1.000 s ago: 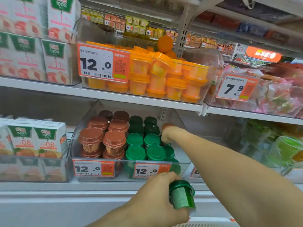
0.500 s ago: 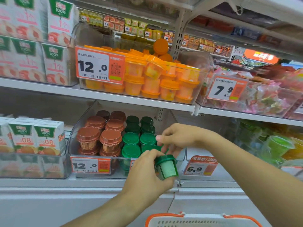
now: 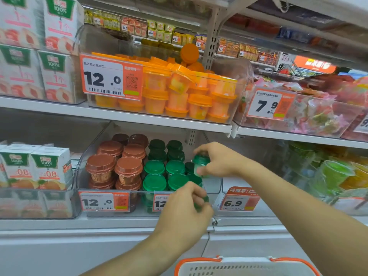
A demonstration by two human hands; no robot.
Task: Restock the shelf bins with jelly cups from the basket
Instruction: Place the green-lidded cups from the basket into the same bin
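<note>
Right hand (image 3: 218,159) pinching a green-lidded jelly cup (image 3: 201,163), tilted, held just above the right end of the clear lower-shelf bin (image 3: 83,172). Left hand (image 3: 186,208) curled round a second green cup (image 3: 201,204), mostly hidden by the fingers (image 3: 194,191), at the bin's front wall. Left of both: rows of green cups (image 3: 154,182), then brown cups (image 3: 100,166). Below: white basket (image 3: 247,268) with orange rim.

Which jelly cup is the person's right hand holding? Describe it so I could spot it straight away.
Find the clear bin on the lower shelf, with brown-lidded cups on its left and green-lidded cups on its right. At the bin's right edge the right hand pinches one green-lidded jelly cup. Unlike the standing green cups beside it, this one is lifted above them and gripped by fingers.
</note>
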